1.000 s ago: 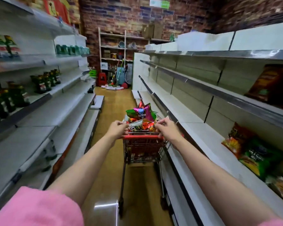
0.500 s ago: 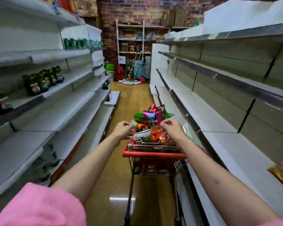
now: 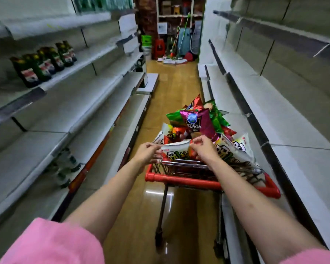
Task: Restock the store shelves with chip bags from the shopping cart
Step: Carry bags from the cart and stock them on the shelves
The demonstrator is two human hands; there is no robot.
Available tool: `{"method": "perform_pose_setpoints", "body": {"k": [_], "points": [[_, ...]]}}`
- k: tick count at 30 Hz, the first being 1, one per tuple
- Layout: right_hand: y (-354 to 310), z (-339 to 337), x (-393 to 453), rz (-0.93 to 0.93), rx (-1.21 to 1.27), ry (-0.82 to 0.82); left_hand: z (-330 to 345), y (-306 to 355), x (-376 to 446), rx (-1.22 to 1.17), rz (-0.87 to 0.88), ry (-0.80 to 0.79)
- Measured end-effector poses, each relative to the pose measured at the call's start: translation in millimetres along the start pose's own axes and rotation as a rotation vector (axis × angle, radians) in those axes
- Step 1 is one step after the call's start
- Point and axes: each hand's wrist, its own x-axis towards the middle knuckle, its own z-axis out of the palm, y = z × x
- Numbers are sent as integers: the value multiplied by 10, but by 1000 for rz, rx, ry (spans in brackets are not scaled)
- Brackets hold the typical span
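Both hands reach into the red shopping cart [image 3: 183, 179]: left hand [image 3: 148, 152] and right hand [image 3: 203, 148] each pinch the white chip bag [image 3: 177, 147] between curled fingers

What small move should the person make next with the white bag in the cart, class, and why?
Probably lift the white bag clear of the cart and swing it toward the right shelf. Both hands, left and right, already pinch its top edge, it lies on top of the pile, and that shelf beside the cart is bare.

Glossy wooden floor [image 3: 171, 86]; brick back wall [image 3: 147, 18].
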Motion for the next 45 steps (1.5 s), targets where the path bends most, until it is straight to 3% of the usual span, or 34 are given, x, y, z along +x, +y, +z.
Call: {"method": "perform_pose_setpoints", "body": {"k": [6, 11, 16, 21, 25, 27, 30, 33, 37, 42, 45], "points": [[255, 271, 560, 71, -177, 23, -88, -113, 581, 20, -69, -1], [235, 427, 800, 89, -339, -44, -188, -40, 1029, 37, -8, -102], [-37, 245, 956, 43, -250, 122, -269, 224, 1456, -97, 48, -156], [-454, -137, 1117, -9, -167, 163, -106, 530, 1616, -154, 105, -384], [-725, -301, 1209, -38, 1, 185, 74, 616, 1669, -5, 130, -657], [-830, -360, 1255, -65, 78, 178, 165, 655, 1679, 57, 185, -709], [-882, -424, 1344, -65, 180, 151, 199, 734, 1795, 7, 234, -595], [-755, -509, 1550, 8, 250, 176, 123, 834, 1944, -91, 170, -471], [-484, -586, 1819, 114, 59, 177, 14, 954, 2110, -186, 130, -341], [-177, -547, 2155, 184, -243, 47, -32, 1008, 2246, -208, 74, -313], [-17, -457, 2307, 197, -280, -2, -19, 980, 2285, -209, 38, -306]]}}
